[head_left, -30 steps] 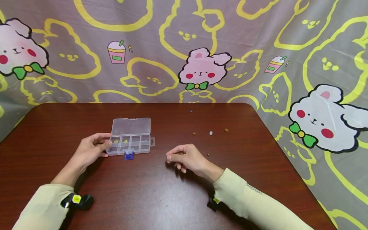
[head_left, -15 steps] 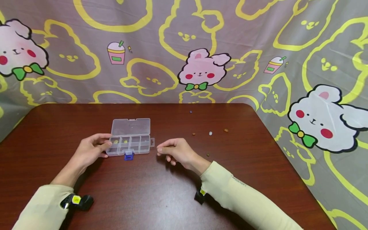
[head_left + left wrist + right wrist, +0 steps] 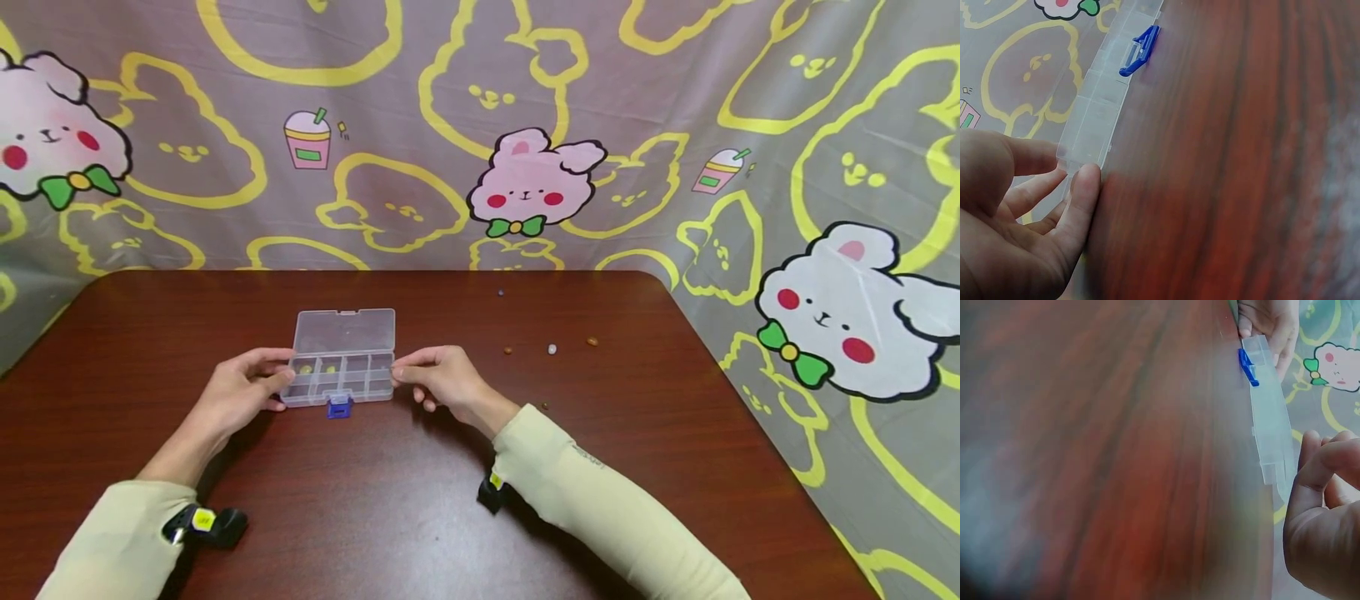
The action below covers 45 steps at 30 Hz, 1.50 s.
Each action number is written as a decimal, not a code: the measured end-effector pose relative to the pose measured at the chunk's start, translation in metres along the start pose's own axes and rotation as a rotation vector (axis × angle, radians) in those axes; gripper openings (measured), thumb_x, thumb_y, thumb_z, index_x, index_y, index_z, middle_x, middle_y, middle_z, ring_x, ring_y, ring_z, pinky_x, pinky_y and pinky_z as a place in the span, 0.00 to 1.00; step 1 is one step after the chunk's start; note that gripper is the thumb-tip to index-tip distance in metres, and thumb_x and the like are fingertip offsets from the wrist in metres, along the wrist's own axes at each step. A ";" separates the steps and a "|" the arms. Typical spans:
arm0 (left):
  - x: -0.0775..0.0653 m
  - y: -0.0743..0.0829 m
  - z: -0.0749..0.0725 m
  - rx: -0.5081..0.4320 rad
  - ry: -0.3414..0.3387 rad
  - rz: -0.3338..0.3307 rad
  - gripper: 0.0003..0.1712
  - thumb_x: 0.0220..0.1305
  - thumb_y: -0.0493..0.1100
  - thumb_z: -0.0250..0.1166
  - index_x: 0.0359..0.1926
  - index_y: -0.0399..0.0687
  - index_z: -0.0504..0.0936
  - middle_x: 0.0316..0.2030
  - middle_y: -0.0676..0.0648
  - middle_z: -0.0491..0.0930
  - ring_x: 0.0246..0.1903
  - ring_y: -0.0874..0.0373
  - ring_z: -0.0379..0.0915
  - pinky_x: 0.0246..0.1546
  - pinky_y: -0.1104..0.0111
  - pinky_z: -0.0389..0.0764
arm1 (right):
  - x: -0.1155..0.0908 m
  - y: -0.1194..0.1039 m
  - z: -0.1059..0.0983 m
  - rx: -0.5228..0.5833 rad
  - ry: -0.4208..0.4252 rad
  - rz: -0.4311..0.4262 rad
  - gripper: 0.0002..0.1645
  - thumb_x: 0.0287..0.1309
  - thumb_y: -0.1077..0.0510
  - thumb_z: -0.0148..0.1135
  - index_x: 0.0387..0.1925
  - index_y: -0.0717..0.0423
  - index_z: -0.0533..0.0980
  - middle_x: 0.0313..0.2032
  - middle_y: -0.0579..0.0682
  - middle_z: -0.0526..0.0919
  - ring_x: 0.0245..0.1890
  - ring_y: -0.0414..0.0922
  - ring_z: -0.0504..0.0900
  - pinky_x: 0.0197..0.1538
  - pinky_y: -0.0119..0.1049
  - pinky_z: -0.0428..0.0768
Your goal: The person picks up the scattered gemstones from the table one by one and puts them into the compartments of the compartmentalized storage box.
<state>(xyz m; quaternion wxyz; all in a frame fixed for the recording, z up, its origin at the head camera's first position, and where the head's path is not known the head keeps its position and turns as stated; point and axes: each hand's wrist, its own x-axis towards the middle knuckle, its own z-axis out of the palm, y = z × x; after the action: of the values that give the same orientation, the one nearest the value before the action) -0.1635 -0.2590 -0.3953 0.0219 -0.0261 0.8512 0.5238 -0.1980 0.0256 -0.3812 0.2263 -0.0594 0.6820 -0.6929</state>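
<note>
With the left hand [image 3: 240, 385], we are gripping the left end of the clear plastic rectangular box [image 3: 378, 386]. The box is standing left of centre on the brown wood-grained surface [image 3: 450, 517]. Its clear flat lid [image 3: 345, 332] is standing open at the far side; its blue plastic latch [image 3: 340, 407] is projecting at the front. One small yellow piece [image 3: 306, 370] is lying in the leftmost far compartment, a second yellow piece [image 3: 332, 369] in the compartment beside it.

With the right hand [image 3: 446, 379], we are holding thumb and index fingertips together at the right end of the box. We cannot tell whether anything is sitting between them.

For good control, we should be bracing the box with the left hand using light force, since the thin walls are probably flexing under pressure. If we are carrying a piece, we should be clearing the end wall, centring over one compartment and parting the fingertips low, to limit bounce.

A small dark piece [image 3: 545, 406] is lying nearest the right sleeve [image 3: 600, 492], a small white oval piece [image 3: 552, 349] farther back; we should be lifting the forearm over the former.
</note>
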 end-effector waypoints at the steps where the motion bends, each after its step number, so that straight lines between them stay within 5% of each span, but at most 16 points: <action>1: 0.000 0.000 0.000 -0.002 -0.002 0.001 0.25 0.74 0.38 0.59 0.67 0.31 0.70 0.51 0.31 0.75 0.34 0.59 0.77 0.31 0.66 0.86 | 0.002 0.000 0.001 0.001 0.001 -0.002 0.13 0.63 0.67 0.66 0.48 0.71 0.82 0.28 0.52 0.86 0.14 0.37 0.69 0.15 0.26 0.66; 7: 0.000 0.000 0.000 -0.014 -0.012 0.006 0.25 0.74 0.39 0.59 0.67 0.31 0.69 0.51 0.31 0.74 0.34 0.60 0.77 0.32 0.66 0.86 | 0.009 -0.002 0.008 0.007 0.012 -0.016 0.13 0.63 0.67 0.66 0.47 0.70 0.82 0.33 0.59 0.88 0.14 0.37 0.69 0.15 0.26 0.67; 45: -0.001 0.000 -0.002 -0.015 0.002 -0.007 0.24 0.74 0.38 0.59 0.65 0.31 0.71 0.49 0.32 0.75 0.34 0.58 0.77 0.31 0.66 0.86 | 0.037 -0.016 0.046 -0.069 0.078 -0.002 0.07 0.62 0.68 0.66 0.40 0.67 0.85 0.34 0.63 0.87 0.11 0.37 0.68 0.12 0.27 0.65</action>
<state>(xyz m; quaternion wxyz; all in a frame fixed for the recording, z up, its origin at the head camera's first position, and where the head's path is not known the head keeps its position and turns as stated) -0.1630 -0.2604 -0.3941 0.0226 -0.0299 0.8471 0.5301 -0.2169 -0.0321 -0.3716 0.1964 -0.0407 0.7139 -0.6709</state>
